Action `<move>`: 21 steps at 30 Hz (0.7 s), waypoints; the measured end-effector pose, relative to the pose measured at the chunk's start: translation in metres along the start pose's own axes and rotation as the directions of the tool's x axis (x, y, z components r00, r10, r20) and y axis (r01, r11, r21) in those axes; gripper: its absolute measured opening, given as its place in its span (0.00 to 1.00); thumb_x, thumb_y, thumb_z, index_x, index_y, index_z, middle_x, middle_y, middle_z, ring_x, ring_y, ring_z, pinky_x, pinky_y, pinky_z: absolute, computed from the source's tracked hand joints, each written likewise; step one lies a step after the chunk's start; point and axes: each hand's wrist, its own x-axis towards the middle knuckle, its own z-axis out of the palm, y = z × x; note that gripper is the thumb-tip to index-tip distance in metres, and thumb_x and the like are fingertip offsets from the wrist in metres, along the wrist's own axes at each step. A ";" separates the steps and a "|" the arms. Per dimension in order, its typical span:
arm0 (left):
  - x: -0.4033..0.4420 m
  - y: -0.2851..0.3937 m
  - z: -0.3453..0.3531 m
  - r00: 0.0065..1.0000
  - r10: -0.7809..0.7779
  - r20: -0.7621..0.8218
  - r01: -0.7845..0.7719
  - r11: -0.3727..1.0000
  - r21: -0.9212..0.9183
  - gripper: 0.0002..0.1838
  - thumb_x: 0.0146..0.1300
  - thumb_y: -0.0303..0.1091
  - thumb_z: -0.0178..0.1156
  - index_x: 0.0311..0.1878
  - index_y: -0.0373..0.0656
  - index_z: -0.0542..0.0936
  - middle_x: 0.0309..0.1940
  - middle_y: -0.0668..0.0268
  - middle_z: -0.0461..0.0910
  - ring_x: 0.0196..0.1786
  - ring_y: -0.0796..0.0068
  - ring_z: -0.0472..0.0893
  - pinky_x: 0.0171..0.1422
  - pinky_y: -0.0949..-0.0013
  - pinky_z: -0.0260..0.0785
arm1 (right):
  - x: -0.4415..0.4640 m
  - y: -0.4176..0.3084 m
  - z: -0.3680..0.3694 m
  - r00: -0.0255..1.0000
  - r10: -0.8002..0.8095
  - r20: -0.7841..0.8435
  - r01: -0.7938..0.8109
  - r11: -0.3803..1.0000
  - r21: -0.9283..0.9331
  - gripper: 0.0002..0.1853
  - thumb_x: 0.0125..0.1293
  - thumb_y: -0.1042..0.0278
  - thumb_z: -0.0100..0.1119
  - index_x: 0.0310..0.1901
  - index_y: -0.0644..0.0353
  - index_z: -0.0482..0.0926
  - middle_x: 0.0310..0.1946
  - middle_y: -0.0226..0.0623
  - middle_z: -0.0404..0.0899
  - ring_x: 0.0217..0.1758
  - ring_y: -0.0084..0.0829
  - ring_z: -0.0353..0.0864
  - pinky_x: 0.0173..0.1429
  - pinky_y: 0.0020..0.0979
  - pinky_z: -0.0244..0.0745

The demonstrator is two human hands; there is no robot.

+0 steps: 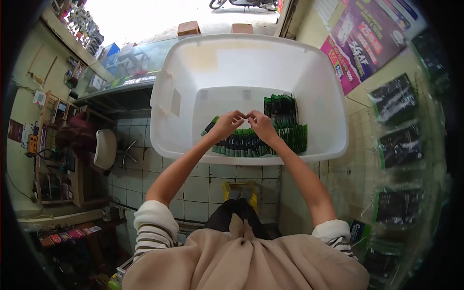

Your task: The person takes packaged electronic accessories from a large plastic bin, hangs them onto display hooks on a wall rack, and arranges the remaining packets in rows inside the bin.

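Both my hands are inside a large white plastic tub (319,96), above its floor, with their fingertips almost meeting. My left hand (229,123) is bent in a pinch; whatever its fingertips hold, if anything, is too small to make out. My right hand (261,126) pinches in the same way, and its fingertips hide what may be between them. Below the hands, a row of green-and-black packets (244,144) stands along the tub's near side. More such packets (280,108) form a stack at the right, and one packet (209,125) leans at the left end.
A glass display case (130,72) stands beyond the tub at left. Packets in clear plastic (394,99) hang at right, near a purple poster (362,38). A person in dark red (79,133) is by a white chair (105,149) at left. A yellow stool (240,186) is below me.
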 end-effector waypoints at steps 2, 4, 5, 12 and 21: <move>0.023 -0.043 0.005 0.973 -0.167 0.160 0.142 0.978 0.155 0.13 0.59 0.34 0.55 0.45 0.38 0.75 0.39 0.58 0.79 0.41 0.65 0.80 0.46 0.67 0.71 | 0.019 0.029 0.017 0.971 0.082 0.223 -0.018 0.961 -0.277 0.09 0.61 0.67 0.48 0.38 0.61 0.74 0.38 0.45 0.76 0.40 0.42 0.77 0.45 0.39 0.71; 0.037 -0.081 0.019 0.944 -0.251 0.216 0.190 0.944 0.269 0.14 0.57 0.34 0.56 0.45 0.38 0.75 0.40 0.56 0.78 0.43 0.62 0.79 0.48 0.66 0.70 | 0.032 0.063 0.031 0.929 0.154 0.335 -0.039 0.945 -0.324 0.09 0.60 0.67 0.48 0.39 0.60 0.74 0.40 0.44 0.76 0.46 0.43 0.75 0.49 0.41 0.70; 0.043 -0.100 0.027 0.913 -0.314 0.262 0.203 0.904 0.376 0.15 0.55 0.34 0.57 0.46 0.38 0.75 0.41 0.54 0.78 0.45 0.59 0.77 0.49 0.65 0.69 | 0.037 0.082 0.039 0.895 0.143 0.422 0.060 0.900 -0.432 0.09 0.58 0.68 0.50 0.39 0.60 0.75 0.38 0.44 0.76 0.44 0.44 0.75 0.48 0.41 0.71; 0.053 -0.214 0.098 0.880 -0.300 0.368 0.019 0.796 0.605 0.15 0.50 0.32 0.57 0.41 0.34 0.73 0.39 0.49 0.74 0.48 0.52 0.73 0.51 0.58 0.66 | 0.050 0.182 0.086 0.799 0.054 0.599 0.405 0.688 -0.602 0.14 0.55 0.66 0.55 0.43 0.59 0.74 0.41 0.40 0.74 0.51 0.40 0.70 0.50 0.42 0.69; 0.057 -0.207 0.112 0.943 -0.326 0.063 0.247 0.814 0.526 0.12 0.53 0.32 0.57 0.37 0.35 0.69 0.35 0.50 0.76 0.41 0.49 0.76 0.45 0.55 0.68 | 0.059 0.207 0.094 0.851 -0.046 0.522 0.341 0.805 -0.485 0.09 0.50 0.76 0.53 0.36 0.59 0.75 0.36 0.36 0.75 0.47 0.38 0.71 0.50 0.40 0.66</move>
